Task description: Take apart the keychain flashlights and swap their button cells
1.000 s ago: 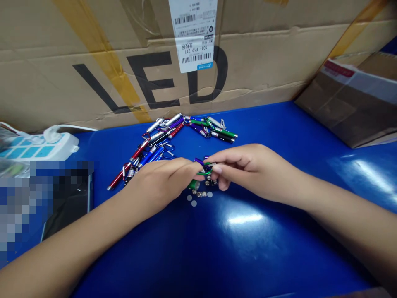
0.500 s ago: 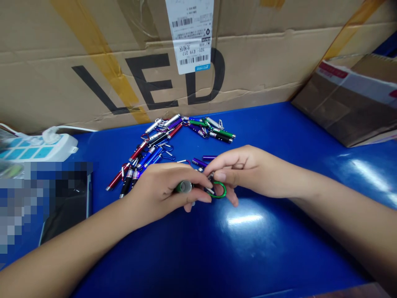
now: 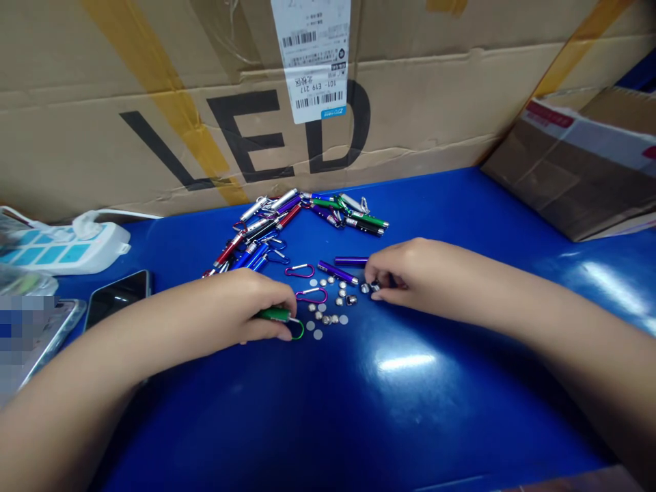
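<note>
My left hand (image 3: 246, 307) is closed round a small green keychain torch (image 3: 275, 315) with a green clip ring (image 3: 298, 331), low over the blue table (image 3: 400, 410). My right hand (image 3: 410, 273) rests to the right, its fingertips pinched on a small silver part (image 3: 373, 287) among several loose button cells and caps (image 3: 328, 304). Two purple torch tubes (image 3: 344, 268) and two pink clip rings (image 3: 307, 283) lie between the hands. Behind them is a pile of coloured keychain torches (image 3: 287, 222).
A large cardboard box printed "LED" (image 3: 246, 102) walls the back. A smaller carton (image 3: 579, 164) stands at the right. At the left are a white power strip (image 3: 61, 246), a black phone (image 3: 117, 297) and a clear-cased device (image 3: 35, 342).
The hands have parted. My left hand drew the green torch with its ring left and down. My right hand let go and moved right to the loose silver parts.
</note>
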`<state>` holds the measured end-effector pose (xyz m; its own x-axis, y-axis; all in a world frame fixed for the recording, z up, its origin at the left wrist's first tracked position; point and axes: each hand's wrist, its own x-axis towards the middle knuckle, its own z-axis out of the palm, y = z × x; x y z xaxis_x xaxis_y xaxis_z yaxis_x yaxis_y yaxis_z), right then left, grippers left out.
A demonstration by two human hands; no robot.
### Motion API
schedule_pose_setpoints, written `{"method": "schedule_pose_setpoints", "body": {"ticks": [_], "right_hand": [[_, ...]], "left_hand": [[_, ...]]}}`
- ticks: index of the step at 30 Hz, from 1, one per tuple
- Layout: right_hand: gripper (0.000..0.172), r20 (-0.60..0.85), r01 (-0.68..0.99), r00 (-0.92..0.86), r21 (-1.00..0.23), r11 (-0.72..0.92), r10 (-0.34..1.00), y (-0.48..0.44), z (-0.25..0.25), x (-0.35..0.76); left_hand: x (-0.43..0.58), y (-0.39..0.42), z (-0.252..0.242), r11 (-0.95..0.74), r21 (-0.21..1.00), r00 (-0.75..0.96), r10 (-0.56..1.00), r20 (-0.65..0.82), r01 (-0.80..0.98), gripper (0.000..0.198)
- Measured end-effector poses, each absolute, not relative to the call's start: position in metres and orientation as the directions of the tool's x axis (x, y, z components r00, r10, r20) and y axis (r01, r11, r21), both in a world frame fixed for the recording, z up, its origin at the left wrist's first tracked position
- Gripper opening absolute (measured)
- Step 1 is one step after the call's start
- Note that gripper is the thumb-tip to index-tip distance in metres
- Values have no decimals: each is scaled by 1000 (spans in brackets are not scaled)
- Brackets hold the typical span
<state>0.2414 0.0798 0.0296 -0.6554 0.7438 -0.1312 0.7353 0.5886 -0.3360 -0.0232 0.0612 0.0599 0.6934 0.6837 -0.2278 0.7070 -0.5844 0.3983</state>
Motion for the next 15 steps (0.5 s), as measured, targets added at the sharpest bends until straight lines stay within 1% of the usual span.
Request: {"method": "schedule_pose_setpoints", "body": {"ticks": [1, 2, 3, 7, 10, 12, 14, 15], "right_hand": [[3, -146, 736, -658, -328, 592, 738, 79, 29, 241], [3, -155, 734, -663, -325, 596, 732, 79, 28, 241], [2, -159, 733, -666, -324, 598, 729, 78, 27, 240], [2, -177, 726, -672, -347, 594, 719, 79, 25, 240], [7, -205, 730, -665, -386, 565, 718, 81, 25, 241], [13, -219, 737, -651, -413, 535, 727, 83, 27, 241], [19, -166, 750, -617, -421, 511, 769, 87, 28, 242], [21, -102, 767, -581, -402, 500, 808, 90, 28, 243]], "left_hand": [[-23, 62, 58, -574, 404, 699, 635, -330, 712, 5], [-22, 62, 57, -569, 388, 687, 639, -348, 725, 7], [-21, 63, 55, -567, 382, 684, 611, -398, 730, 9], [-19, 67, 50, -542, 350, 644, 665, -377, 764, 13], [-24, 69, 47, -519, 380, 638, 690, -343, 766, 25], [-31, 70, 45, -523, 407, 654, 682, -327, 749, 23], [-39, 72, 44, -537, 406, 664, 680, -311, 740, 25], [-41, 73, 43, -541, 389, 658, 690, -303, 746, 26]]}}
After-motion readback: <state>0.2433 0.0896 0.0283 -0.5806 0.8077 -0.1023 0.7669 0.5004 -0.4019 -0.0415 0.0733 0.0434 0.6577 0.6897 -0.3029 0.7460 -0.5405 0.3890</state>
